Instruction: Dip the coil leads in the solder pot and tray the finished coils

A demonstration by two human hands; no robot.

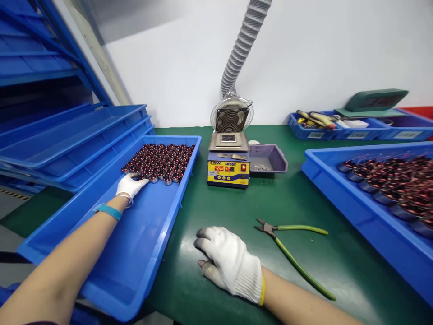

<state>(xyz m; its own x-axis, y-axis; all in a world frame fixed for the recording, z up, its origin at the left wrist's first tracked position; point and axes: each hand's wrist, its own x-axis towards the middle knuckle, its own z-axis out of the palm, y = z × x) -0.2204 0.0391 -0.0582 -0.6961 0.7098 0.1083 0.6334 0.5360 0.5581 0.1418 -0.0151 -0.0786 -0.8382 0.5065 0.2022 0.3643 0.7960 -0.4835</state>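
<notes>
My left hand [130, 185], in a white glove, reaches into the blue tray [135, 253] at the left. Its fingers rest on the near edge of a packed group of copper-wound coils [160, 160] at the tray's far end; whether it grips one is hidden. My right hand [228, 262], also gloved, lies on the green mat [237, 207] with fingers curled loosely and nothing in them. Green-handled cutters [291, 246] lie open on the mat just right of it.
A yellow solder pot [229, 164] with a red display stands at the middle back under a fume fan and grey hose [241, 45]. Beside it sits a small grey tray [269, 158]. Another blue tray [372, 212] of coils is at right. Stacked blue trays [67, 135] at left.
</notes>
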